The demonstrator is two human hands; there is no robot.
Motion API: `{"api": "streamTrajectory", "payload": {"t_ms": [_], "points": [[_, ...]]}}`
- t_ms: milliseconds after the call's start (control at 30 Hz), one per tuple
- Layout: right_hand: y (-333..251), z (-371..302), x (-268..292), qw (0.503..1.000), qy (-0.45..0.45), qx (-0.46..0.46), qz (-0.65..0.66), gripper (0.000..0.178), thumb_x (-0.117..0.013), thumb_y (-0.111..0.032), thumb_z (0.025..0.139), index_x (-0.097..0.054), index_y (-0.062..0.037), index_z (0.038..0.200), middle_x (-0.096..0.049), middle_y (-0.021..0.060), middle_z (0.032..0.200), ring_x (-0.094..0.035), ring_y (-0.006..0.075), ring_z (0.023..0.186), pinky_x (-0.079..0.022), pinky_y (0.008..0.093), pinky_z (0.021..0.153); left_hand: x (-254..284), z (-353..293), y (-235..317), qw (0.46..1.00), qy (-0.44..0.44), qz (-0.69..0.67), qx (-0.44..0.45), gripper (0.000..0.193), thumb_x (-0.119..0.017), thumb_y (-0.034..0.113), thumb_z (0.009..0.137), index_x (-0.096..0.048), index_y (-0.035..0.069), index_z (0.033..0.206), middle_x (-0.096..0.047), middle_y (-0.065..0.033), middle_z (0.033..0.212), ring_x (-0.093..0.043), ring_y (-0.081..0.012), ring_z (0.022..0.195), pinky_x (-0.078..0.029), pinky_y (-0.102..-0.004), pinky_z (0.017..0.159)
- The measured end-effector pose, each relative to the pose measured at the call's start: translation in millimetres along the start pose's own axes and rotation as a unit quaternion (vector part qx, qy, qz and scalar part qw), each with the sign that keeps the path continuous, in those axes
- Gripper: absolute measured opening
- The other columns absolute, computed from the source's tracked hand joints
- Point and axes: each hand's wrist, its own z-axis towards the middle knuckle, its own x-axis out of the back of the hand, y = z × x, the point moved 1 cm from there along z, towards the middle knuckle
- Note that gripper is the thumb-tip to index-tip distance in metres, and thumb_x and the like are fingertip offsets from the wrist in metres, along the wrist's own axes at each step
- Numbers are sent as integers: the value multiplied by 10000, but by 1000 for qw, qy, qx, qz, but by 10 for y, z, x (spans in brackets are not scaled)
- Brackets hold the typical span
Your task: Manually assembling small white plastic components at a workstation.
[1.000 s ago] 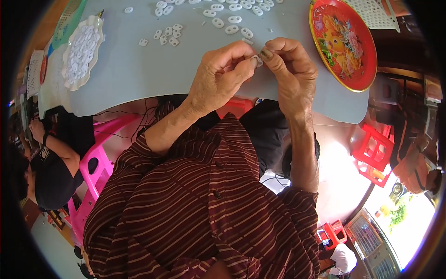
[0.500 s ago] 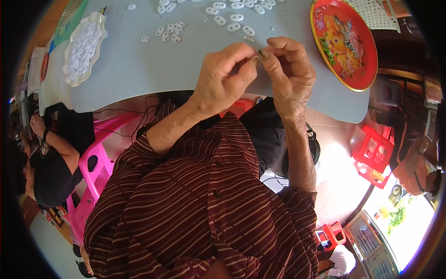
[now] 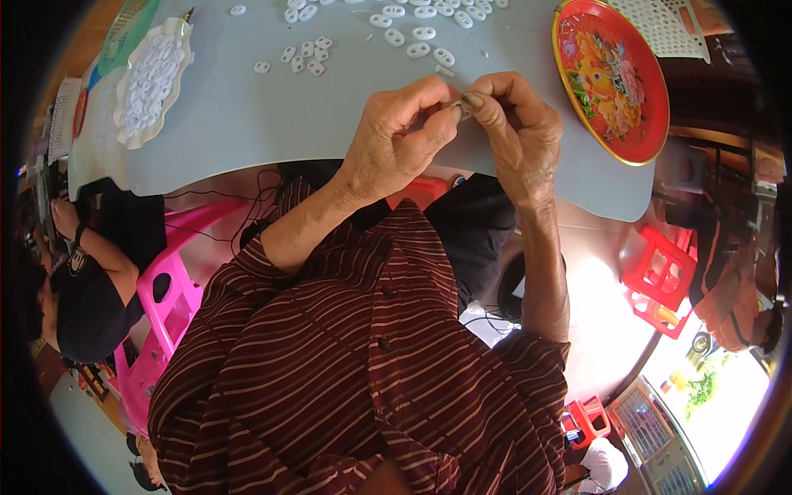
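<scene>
1. Small white piece [image 3: 465,108] was up over the near part of the grey table [image 3: 247,124], between the two hands. Fingers hid most of it, so its shape could not be told.
2. The left hand [image 3: 400,136] had its thumb and pointing finger together, clamped on one side of the piece.
3. The right hand [image 3: 521,132] pinched the other side with its thumb and pointing finger.
4. Past the hands, white ovals [image 3: 418,50] with two holes lay spread out on the table. A short white stick [image 3: 445,72] lay near them.
5. Left of the ovals sat a bunch of little white bits [image 3: 298,63] with holes.
6. Far to the left, a wavy-edged white dish [image 3: 134,140] held a big heap of white parts [image 3: 151,82]. A green basket [image 3: 132,29] was just beside it.
7. On the right lay a red tray [image 3: 649,124] with a gold rim and bright flowers on it.
</scene>
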Motion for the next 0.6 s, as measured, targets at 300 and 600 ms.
{"api": "streamTrajectory", "payload": {"t_ms": [300,600], "points": [[6,38,35,999,-7,15,-52,173,-683,-122,834,-604,31,820,-620,19,712,-534,63,673,-441,202,609,15,11,-7,999,-5,-44,19,80,-573,51,850,-535,-12,818,-518,0,649,-451,-41,575,-393,-216,513],[-2,50,43,998,5,-4,-60,169,-675,-141,846,-623,18,826,-626,10,712,-516,52,645,-429,196,579,-9,4,-19,1000,13,-2,21,101,-572,63,849,-529,-1,784,-519,11,629,-442,-27,554,-363,-207,489]]}}
